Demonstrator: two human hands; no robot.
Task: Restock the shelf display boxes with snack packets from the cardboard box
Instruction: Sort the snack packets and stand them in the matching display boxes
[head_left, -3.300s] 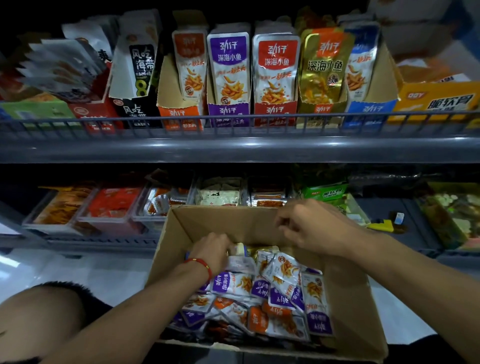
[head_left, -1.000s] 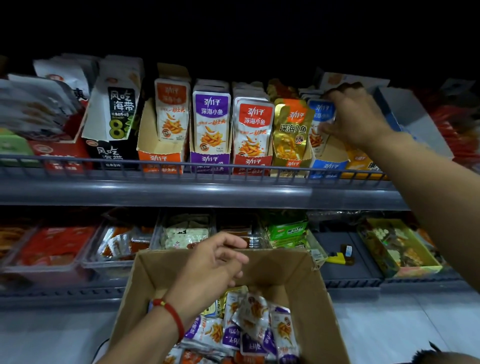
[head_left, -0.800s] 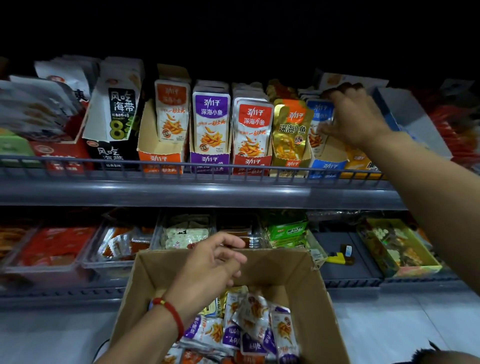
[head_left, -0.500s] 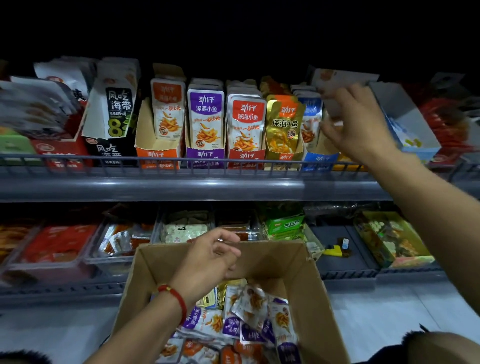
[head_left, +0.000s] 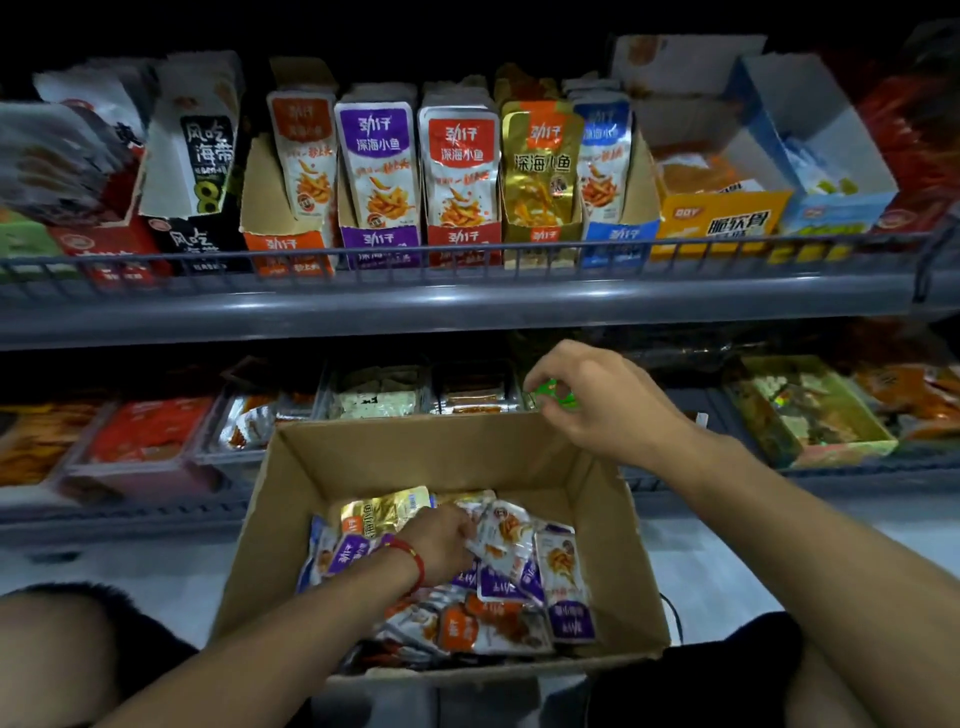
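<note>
Cardboard box (head_left: 597, 499) sits open-topped below the shelves, far rim just under the lower shelf's trays (head_left: 374, 400); bare inner wall shows at back and right, snack packets (head_left: 519, 587) heaped toward its near left. Left hand (head_left: 441, 545), red cord at the wrist, is down among the packets; its fingers are buried in the heap, so grasping or released: cannot tell. Right hand (head_left: 602, 400) hangs above the box's far right corner, fingers loosely curled, holding nothing visible. Upper shelf (head_left: 467, 301) carries the display boxes (head_left: 379, 244) behind a wire rail, packets standing upright in them. Lower shelf is dim; tray contents hard to read. Left edge of upper shelf is blurred.
</note>
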